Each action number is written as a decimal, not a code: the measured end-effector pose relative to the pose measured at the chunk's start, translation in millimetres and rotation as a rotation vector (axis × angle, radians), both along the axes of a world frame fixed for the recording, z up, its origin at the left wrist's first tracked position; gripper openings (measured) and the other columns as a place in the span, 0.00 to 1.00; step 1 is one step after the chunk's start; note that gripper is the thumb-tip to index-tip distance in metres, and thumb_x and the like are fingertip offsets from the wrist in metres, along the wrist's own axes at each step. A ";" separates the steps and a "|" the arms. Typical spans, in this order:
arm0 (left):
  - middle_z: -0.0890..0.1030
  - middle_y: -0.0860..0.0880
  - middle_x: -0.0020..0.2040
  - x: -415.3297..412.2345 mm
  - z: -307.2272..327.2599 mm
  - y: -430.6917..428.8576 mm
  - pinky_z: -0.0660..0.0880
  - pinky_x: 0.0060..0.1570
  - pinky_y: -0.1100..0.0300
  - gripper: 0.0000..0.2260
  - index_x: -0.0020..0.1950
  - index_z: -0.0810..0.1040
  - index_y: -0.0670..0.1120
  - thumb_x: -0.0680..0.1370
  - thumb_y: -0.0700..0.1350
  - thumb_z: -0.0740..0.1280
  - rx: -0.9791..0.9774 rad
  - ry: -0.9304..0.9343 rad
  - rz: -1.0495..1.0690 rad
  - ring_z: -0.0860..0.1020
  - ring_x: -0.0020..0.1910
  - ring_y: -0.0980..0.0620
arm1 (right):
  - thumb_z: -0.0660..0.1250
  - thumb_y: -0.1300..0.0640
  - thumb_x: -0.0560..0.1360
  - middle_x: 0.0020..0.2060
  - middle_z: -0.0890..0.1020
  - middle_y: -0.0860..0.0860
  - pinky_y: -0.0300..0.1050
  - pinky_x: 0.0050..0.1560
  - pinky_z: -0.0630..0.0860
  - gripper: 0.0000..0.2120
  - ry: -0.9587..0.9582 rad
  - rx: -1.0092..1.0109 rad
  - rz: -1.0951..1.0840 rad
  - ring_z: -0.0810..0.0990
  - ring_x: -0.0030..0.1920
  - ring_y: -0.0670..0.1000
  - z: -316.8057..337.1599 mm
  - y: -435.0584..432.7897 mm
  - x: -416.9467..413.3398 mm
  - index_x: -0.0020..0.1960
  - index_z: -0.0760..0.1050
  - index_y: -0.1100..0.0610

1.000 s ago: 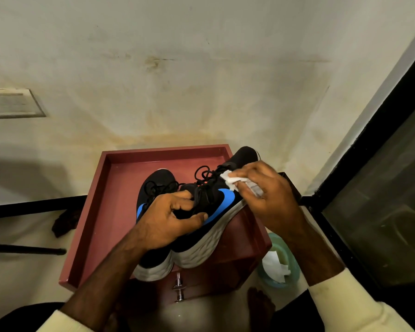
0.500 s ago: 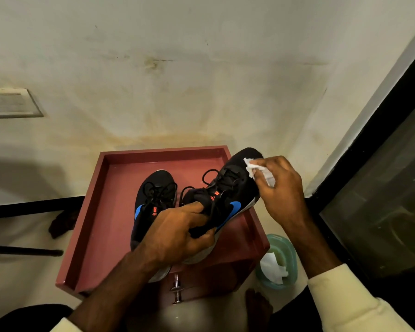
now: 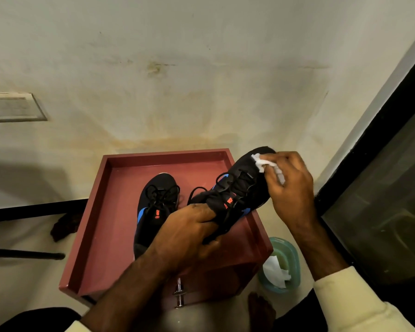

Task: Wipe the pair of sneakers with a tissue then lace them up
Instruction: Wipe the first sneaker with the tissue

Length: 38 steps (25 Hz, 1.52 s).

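Your left hand (image 3: 189, 236) gripping the rear of the raised sneaker (image 3: 240, 188), your right hand (image 3: 290, 188) pinching a white tissue (image 3: 261, 162) against its toe, second sneaker (image 3: 155, 207) flat on the red counter (image 3: 165, 154) left of your left hand (laces loose), teal tub (image 3: 289, 257) under your right wrist.

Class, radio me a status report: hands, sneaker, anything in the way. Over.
Left hand grips sneaker at heel end. Right hand presses tissue on its toe. No obstruction seen.
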State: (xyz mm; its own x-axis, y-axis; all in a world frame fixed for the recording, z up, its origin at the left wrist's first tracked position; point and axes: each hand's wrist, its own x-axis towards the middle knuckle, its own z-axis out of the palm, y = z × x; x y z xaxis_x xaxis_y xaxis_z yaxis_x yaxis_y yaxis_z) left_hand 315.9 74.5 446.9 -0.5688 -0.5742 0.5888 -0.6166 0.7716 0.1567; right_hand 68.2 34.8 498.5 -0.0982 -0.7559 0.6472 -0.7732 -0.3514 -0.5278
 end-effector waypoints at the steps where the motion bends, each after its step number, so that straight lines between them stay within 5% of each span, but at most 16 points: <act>1: 0.82 0.54 0.47 -1.0 -0.4 -0.9 0.80 0.50 0.59 0.05 0.43 0.86 0.48 0.71 0.47 0.78 -0.031 -0.017 -0.022 0.81 0.50 0.52 | 0.68 0.63 0.81 0.57 0.78 0.51 0.29 0.57 0.74 0.12 -0.053 -0.008 -0.082 0.76 0.56 0.44 3.2 -1.4 -2.1 0.62 0.83 0.55; 4: 0.84 0.53 0.51 -1.2 -3.5 -6.9 0.82 0.56 0.57 0.08 0.48 0.88 0.48 0.71 0.47 0.78 -0.071 -0.072 -0.033 0.82 0.54 0.51 | 0.68 0.64 0.81 0.57 0.76 0.49 0.29 0.57 0.74 0.12 -0.062 0.009 -0.026 0.75 0.54 0.38 -1.1 4.4 3.7 0.62 0.82 0.55; 6: 0.85 0.53 0.52 -1.9 -3.0 -9.7 0.81 0.58 0.56 0.08 0.49 0.88 0.48 0.72 0.48 0.75 -0.088 -0.091 -0.034 0.81 0.56 0.51 | 0.67 0.66 0.80 0.57 0.76 0.50 0.31 0.58 0.74 0.13 0.047 0.011 0.059 0.77 0.57 0.43 -4.7 3.9 2.6 0.62 0.82 0.56; 10: 0.86 0.52 0.54 -6.4 0.3 -12.3 0.72 0.67 0.58 0.09 0.49 0.88 0.48 0.75 0.47 0.69 -0.196 -0.144 -0.082 0.79 0.60 0.52 | 0.67 0.65 0.81 0.57 0.75 0.52 0.50 0.59 0.80 0.13 -0.055 -0.057 -0.130 0.77 0.57 0.50 4.1 -3.4 -13.5 0.64 0.81 0.56; 14: 0.85 0.53 0.60 -4.0 -6.2 -18.4 0.72 0.70 0.56 0.10 0.55 0.87 0.49 0.77 0.45 0.69 -0.205 -0.271 -0.056 0.80 0.64 0.52 | 0.68 0.67 0.79 0.56 0.75 0.48 0.42 0.59 0.76 0.15 0.112 -0.013 0.075 0.76 0.58 0.48 -3.3 7.5 3.4 0.63 0.82 0.55; 18: 0.85 0.54 0.59 -4.2 -11.5 -19.0 0.65 0.73 0.56 0.12 0.54 0.88 0.49 0.80 0.45 0.64 -0.222 -0.332 -0.045 0.81 0.64 0.51 | 0.67 0.65 0.81 0.58 0.75 0.52 0.54 0.57 0.82 0.13 -0.013 -0.020 -0.162 0.77 0.59 0.54 4.5 -2.4 -11.8 0.63 0.81 0.56; 22: 0.85 0.54 0.57 -1.8 -11.8 -20.0 0.64 0.72 0.56 0.14 0.53 0.88 0.49 0.80 0.44 0.62 -0.252 -0.341 -0.030 0.82 0.62 0.51 | 0.67 0.69 0.79 0.57 0.76 0.51 0.43 0.59 0.75 0.16 0.201 0.062 0.088 0.73 0.61 0.50 1.6 4.4 5.6 0.63 0.81 0.54; 27: 0.86 0.55 0.53 -5.5 -11.5 -18.6 0.65 0.71 0.57 0.14 0.48 0.88 0.49 0.79 0.45 0.62 -0.275 -0.324 -0.067 0.83 0.59 0.52 | 0.67 0.69 0.79 0.57 0.76 0.54 0.46 0.56 0.76 0.16 0.177 0.055 -0.174 0.73 0.60 0.54 13.6 -0.5 -8.5 0.63 0.81 0.56; 30: 0.86 0.55 0.51 -4.4 -11.1 -19.8 0.65 0.71 0.57 0.14 0.47 0.88 0.50 0.78 0.45 0.62 -0.293 -0.327 -0.081 0.83 0.58 0.52 | 0.67 0.69 0.77 0.57 0.77 0.49 0.34 0.62 0.68 0.18 0.312 0.169 0.121 0.71 0.60 0.48 8.0 3.8 7.4 0.62 0.81 0.53; 35: 0.86 0.53 0.51 -4.5 -15.8 -18.2 0.67 0.71 0.55 0.06 0.49 0.88 0.48 0.74 0.45 0.73 -0.294 -0.385 -0.068 0.82 0.59 0.50 | 0.68 0.71 0.76 0.57 0.77 0.54 0.50 0.54 0.78 0.20 0.269 0.125 -0.173 0.72 0.59 0.54 19.5 -4.7 -4.7 0.64 0.81 0.55; 38: 0.86 0.53 0.54 -3.2 -18.0 -20.5 0.67 0.70 0.54 0.07 0.50 0.88 0.48 0.77 0.45 0.70 -0.262 -0.389 -0.062 0.82 0.61 0.50 | 0.67 0.71 0.76 0.55 0.77 0.51 0.46 0.56 0.74 0.19 0.342 0.202 0.066 0.73 0.57 0.51 17.7 -1.7 13.2 0.61 0.82 0.53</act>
State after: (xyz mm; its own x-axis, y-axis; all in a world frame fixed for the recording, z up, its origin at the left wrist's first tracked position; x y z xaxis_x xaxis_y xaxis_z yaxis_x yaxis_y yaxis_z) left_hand 312.7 54.0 428.9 -0.8046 -0.3927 0.4455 -0.5422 0.7917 -0.2814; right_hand 81.5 33.1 516.2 0.1503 -0.8689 0.4717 -0.8955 -0.3219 -0.3075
